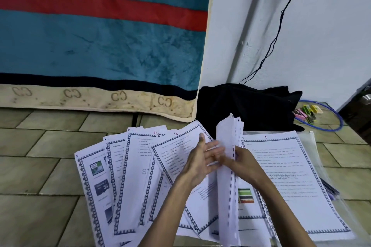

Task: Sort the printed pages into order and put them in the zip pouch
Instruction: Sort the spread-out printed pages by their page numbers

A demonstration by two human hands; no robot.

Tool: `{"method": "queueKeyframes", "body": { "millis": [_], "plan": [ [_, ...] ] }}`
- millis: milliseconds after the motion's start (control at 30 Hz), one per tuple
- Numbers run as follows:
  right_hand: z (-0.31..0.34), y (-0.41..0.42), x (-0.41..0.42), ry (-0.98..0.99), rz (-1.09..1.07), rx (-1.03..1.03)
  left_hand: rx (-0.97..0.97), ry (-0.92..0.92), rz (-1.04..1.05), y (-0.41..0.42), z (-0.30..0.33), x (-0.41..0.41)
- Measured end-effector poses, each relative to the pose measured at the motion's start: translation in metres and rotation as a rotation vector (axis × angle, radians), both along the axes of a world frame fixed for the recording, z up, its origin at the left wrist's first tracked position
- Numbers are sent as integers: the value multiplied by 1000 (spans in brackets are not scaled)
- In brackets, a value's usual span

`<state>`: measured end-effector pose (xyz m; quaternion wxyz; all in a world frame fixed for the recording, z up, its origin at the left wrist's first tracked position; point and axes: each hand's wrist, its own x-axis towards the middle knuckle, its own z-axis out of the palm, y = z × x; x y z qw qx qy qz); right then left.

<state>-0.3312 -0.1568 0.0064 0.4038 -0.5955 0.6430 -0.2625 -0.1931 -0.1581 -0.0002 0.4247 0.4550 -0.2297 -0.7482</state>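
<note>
I hold a sheaf (pixel 227 166) of pages upright between my hands, probably to leaf through it: right hand (pixel 244 163) grips its edge, left hand (pixel 198 161) lies flat-fingered against it. Fanned pages (pixel 124 176) lie under my left; page 1 (pixel 289 178) sits on the pouch (pixel 319 158) beyond my right.

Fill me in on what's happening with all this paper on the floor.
A person is sorting printed pages on a tiled floor. The right hand holds a small bundle of pages upright on edge, while the left hand, fingers spread, meets it as if leafing through. A fan of loose pages lies to the left. To the right, a page marked with a red 1 lies on a clear zip pouch; nothing looks to be inside the pouch yet.
</note>
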Motion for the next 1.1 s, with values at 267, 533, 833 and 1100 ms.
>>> {"method": "queueKeyframes", "body": {
  "millis": [267, 533, 833, 1100],
  "plan": [
    [-8, -3, 3, 40, 30, -12, 230, -724, 478, 15, -44, 43],
    [-13, -5, 12, 16, 43, -2, 113, -857, 380, 12, -46, 60],
    [-9, -10, 27, 132, 77, -35, -186, -1150, 546, 22, -20, 97],
    [-24, -4, 55, 7, 179, 153, -243, -1130, 608, 39, 46, 147]
  ]
}}
